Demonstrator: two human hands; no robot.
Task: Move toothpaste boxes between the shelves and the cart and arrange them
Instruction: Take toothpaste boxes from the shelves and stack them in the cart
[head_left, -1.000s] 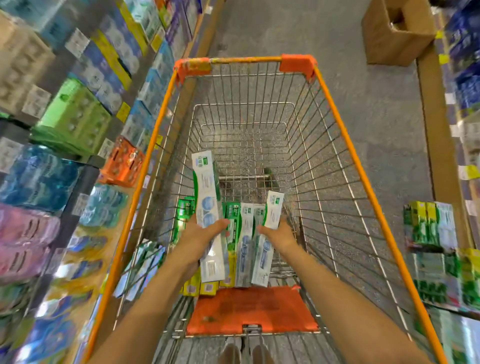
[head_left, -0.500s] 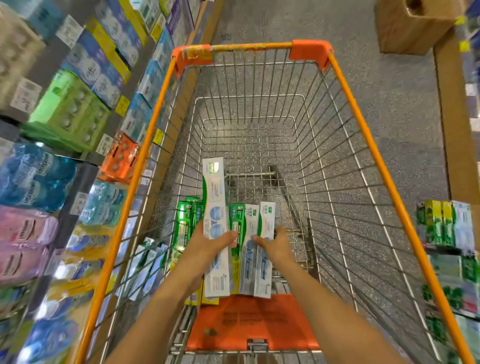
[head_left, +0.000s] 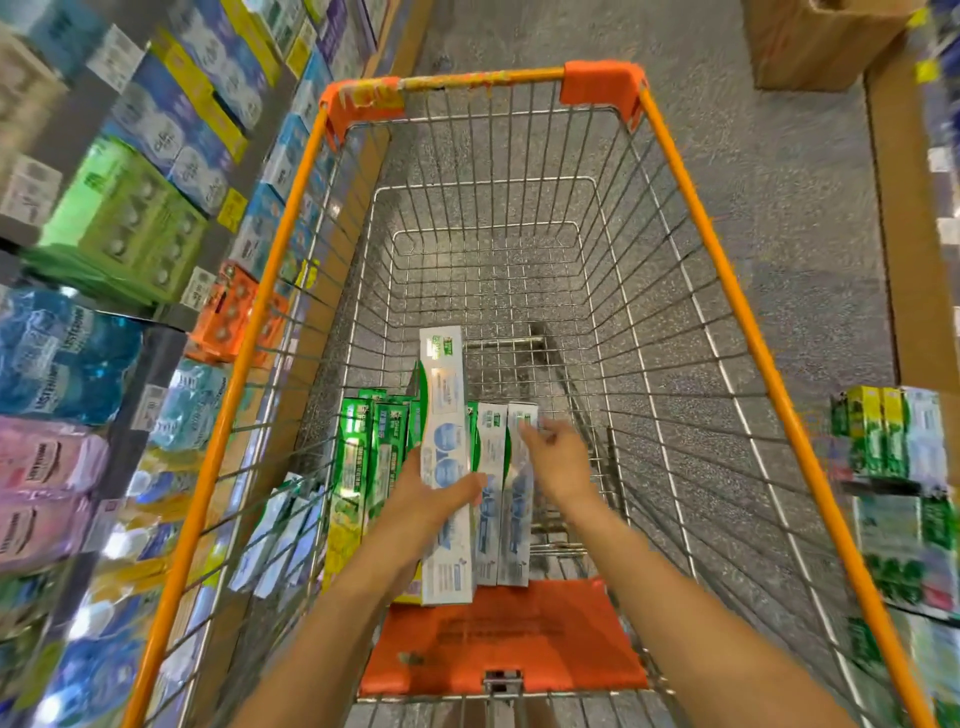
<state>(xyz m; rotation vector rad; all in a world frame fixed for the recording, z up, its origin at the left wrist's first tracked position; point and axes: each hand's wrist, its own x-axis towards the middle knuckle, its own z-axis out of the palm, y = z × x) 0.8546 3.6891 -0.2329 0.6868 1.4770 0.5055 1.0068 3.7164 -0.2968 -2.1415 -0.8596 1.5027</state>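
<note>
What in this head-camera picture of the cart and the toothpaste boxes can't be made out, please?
- Right hand: motion-blurred over the white boxes; whether it touches or holds one cannot be told.
- Green boxes: their lower ends are hidden behind the left hand and forearm, so no count.
- Long white box held by the left hand: its print is too small to read.
- Shelves on the left: labels smeared by blur.

1. A brown cardboard box (head_left: 815, 41) stands on the speckled grey floor (head_left: 779, 218), far right.
2. Blue mouthwash bottles (head_left: 57, 358) and pink mouthwash bottles (head_left: 47, 467) fill the left racks.
3. An orange multipack (head_left: 234, 317) sits beyond them.
</note>
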